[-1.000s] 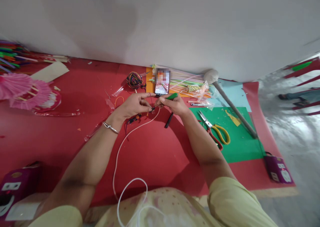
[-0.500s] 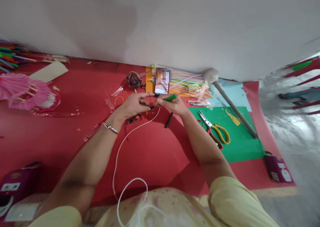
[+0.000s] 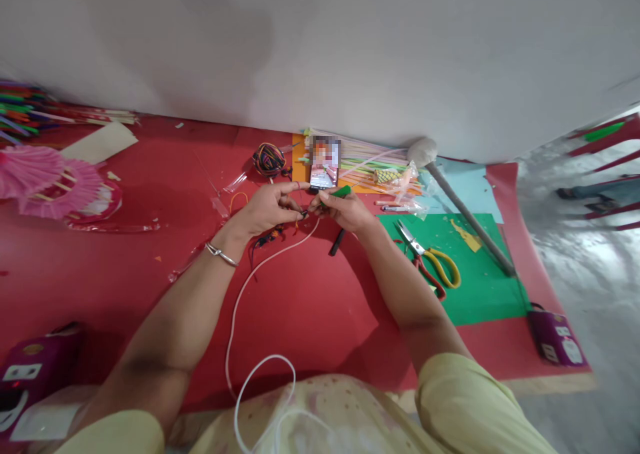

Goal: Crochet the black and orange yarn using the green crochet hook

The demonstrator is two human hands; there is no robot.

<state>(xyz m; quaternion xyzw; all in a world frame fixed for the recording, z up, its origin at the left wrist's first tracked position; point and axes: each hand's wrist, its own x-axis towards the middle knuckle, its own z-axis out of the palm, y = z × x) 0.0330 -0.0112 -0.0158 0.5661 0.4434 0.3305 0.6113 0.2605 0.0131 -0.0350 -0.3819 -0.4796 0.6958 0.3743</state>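
Observation:
My left hand (image 3: 267,207) pinches dark knotted cord (image 3: 302,215) between thumb and fingers, and a red strand loops near its index finger. Close beside it, my right hand (image 3: 345,209) is closed around a tool with a green handle (image 3: 343,191); its working end is too small to make out. Multicoloured knotted cord (image 3: 270,237) trails below my left hand on the red table cover. Just beyond both hands, a phone (image 3: 324,164) with a lit screen leans against a bundle of pale sticks. A black object (image 3: 337,242) lies under my right wrist.
A ball of multicoloured cord (image 3: 269,159) sits left of the phone. Scissors (image 3: 429,257) rest on a green sheet (image 3: 490,301), with a grey-handled mallet (image 3: 467,214) beside them. A white cable (image 3: 250,274) curves towards me. Pink paper decorations (image 3: 60,187) are at left.
The green handle has shifted slightly and more of it is covered by my right hand's fingers. My left hand stays almost in place.

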